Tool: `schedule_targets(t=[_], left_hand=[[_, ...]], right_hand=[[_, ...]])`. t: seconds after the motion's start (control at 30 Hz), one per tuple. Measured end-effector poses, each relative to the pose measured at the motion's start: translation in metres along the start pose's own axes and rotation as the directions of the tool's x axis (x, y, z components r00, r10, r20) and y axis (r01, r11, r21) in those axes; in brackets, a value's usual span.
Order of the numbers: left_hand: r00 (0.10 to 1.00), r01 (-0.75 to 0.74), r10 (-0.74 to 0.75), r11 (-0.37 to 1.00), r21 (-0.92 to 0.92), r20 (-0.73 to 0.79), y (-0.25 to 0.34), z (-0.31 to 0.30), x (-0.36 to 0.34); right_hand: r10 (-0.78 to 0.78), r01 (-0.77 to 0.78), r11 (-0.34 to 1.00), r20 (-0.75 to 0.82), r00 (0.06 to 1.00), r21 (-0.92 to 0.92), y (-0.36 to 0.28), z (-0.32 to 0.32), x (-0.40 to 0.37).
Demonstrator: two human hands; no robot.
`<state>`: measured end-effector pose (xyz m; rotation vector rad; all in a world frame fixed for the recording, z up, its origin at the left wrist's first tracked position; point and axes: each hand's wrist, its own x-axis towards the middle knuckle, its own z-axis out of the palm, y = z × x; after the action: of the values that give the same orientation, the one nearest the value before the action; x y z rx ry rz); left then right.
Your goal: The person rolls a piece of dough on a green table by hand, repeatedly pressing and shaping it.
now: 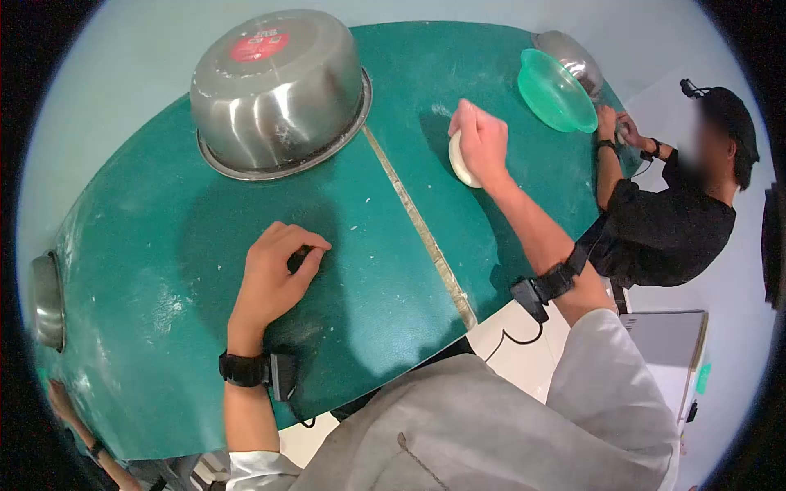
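Note:
A pale, smooth lump of dough (460,166) lies on the green tabletop, partly covered by my right hand (481,141). The fingers of that hand are wrapped over its top, so only the near edge and left side show. Off to the left, my left hand (281,266) hovers at or just over the table, fingers curled and thumb tip close to the index finger. Nothing shows between them. A large upturned steel basin (278,98) with a red label sits beyond my left hand.
A taped seam (417,221) crosses the green table (385,270), which has flour smears. A green plastic bowl (557,90) and a steel bowl (569,57) stand far right, near a co-worker (671,213) handling something small. At far left are another steel bowl (47,303) and another person's arm (82,425).

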<state>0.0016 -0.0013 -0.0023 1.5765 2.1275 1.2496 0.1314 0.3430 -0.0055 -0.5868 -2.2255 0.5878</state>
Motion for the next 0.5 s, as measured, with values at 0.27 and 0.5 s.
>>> schedule_targets(t=[0.27, 0.5], left_hand=[[1.0, 0.01, -0.01, 1.0, 0.006, 0.007, -0.001, 0.0, -0.002], [1.0, 0.022, -0.022, 0.999, -0.023, 0.007, -0.003, 0.001, -0.002]], right_hand=[[-0.288, 0.307, 0.951, 0.255, 0.923, -0.035, 0.0, -0.065, -0.029], [-0.641, 0.723, 0.665, 0.354, 0.681, -0.187, -0.035, -0.039, -0.017]])
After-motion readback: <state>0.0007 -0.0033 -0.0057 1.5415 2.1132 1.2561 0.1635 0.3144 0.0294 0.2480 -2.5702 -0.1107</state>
